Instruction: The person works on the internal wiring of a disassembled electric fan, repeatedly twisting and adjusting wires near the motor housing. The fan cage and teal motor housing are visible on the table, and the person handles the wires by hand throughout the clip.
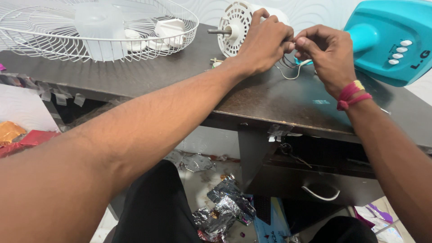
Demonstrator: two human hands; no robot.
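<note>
Where both forearms reach out over the dark tabletop (pixel 270 101), the left hand (pixel 263 42) and right hand (pixel 330 51) meet fingertip to fingertip, fingers pinched shut on thin wires (pixel 290 67) that trail down toward the tabletop, just right of the white fan motor (pixel 234 27), whose shaft points left; the right hand sits nearer the teal fan base (pixel 391 36).

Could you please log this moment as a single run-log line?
left hand: pinching wires beside white fan motor | right hand: pinching same wires | teal fan base: on dark desk
</note>
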